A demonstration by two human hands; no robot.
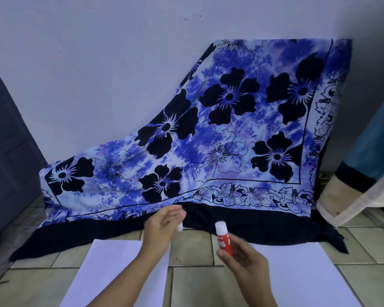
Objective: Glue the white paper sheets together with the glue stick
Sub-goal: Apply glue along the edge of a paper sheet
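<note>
Two white paper sheets lie flat on the tiled floor, the left sheet [111, 271] under my left forearm and the right sheet [301, 278] under my right hand. My right hand [244, 260] grips a red glue stick [223, 238] upright, its white top showing uncovered. My left hand [162, 224] hovers above the floor between the sheets and holds a small white cap [180, 227] in its fingers. The left hand looks motion-blurred.
A blue and black flowered cloth [219, 134] drapes against the wall and spills onto the floor right behind the sheets. A dark door [5, 138] stands at the left. A beige and teal fabric-covered object [355, 196] sits at the right.
</note>
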